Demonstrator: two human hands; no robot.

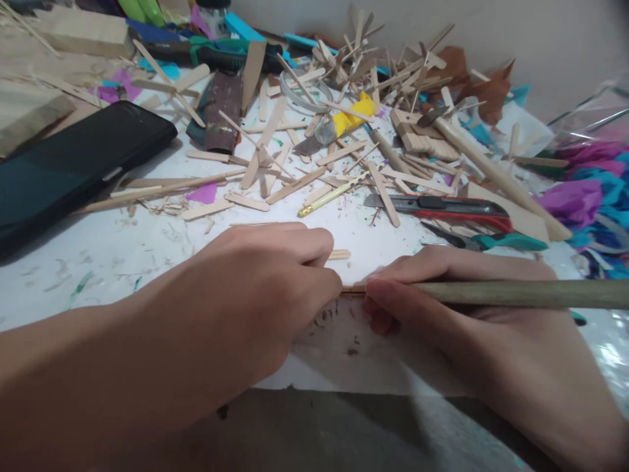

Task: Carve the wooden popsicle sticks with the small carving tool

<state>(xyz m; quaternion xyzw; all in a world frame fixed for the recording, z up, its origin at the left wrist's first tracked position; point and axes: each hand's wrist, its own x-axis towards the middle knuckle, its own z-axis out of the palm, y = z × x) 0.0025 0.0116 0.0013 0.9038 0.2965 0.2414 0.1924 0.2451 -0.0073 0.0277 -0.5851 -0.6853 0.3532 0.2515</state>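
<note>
My left hand (268,278) is closed, knuckles up, with thumb and forefinger pinched at the left end of a thin brown strip (352,289). The strip looks like a craft stick seen edge-on; most of it is hidden by my fingers. At its right end are the fingertips of my right hand (432,295), which is closed too. A round wooden rod (531,293) lies in the right hand between thumb and forefinger and runs out past the right edge of the view. Its near tip is hidden by the fingers. Just behind the left knuckles lies another craft stick (340,254).
White paper (162,262) with shavings covers the table. Beyond my hands lie a box cutter (437,206), green-handled pliers (511,241), a pencil (339,190), a yellow glue tube (351,117) and many craft sticks (275,144). A phone (83,170) lies at left, coloured paper (570,200) at right.
</note>
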